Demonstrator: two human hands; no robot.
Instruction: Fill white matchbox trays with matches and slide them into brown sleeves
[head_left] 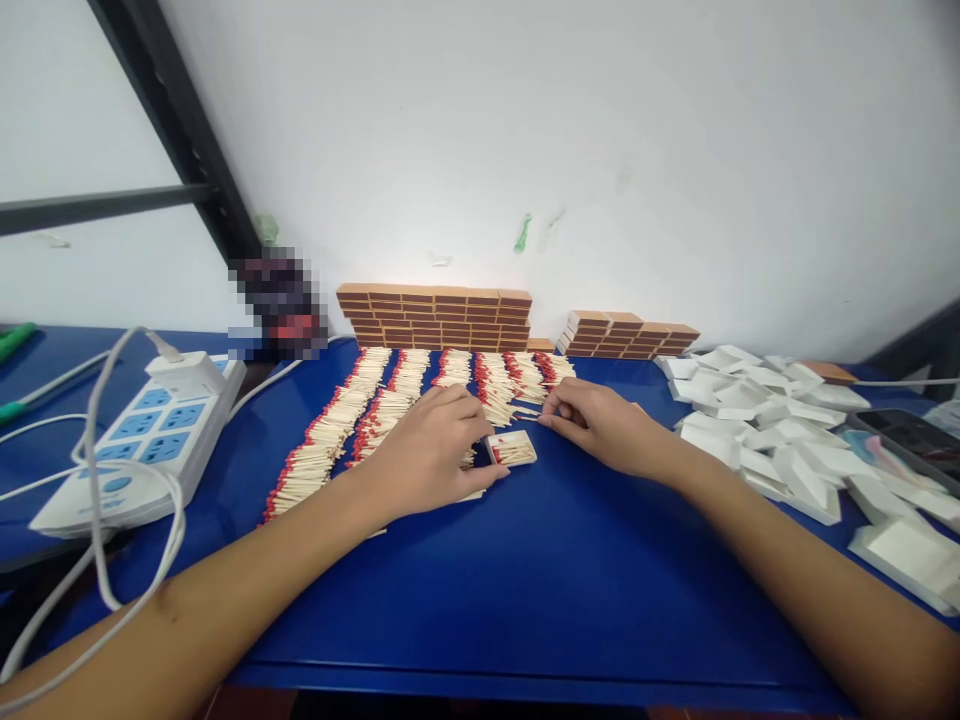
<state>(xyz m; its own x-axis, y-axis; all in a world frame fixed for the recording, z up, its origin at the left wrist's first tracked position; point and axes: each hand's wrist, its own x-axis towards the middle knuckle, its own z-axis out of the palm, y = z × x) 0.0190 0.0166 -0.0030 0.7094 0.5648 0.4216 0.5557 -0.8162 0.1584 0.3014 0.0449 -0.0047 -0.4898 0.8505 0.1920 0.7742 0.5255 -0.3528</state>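
My left hand (431, 440) grips the left end of a small white matchbox tray (513, 449) between thumb and fingers. Several red-tipped matches lie inside that tray. Just behind it and to the right, my right hand (592, 425) has thumb and fingertips pinched together at a few matches (527, 411); how many it holds is too small to tell. Long rows of loose matches (321, 437) with red heads spread over the blue table (570, 590), partly hidden by my left hand and forearm.
Brown matchboxes (442, 318) are stacked along the wall, with a lower stack (626, 335) to the right. White empty trays (780, 420) lie heaped at the right, near a dark phone-like object (911, 440). A white power strip (157, 440) with looping cables is at the left.
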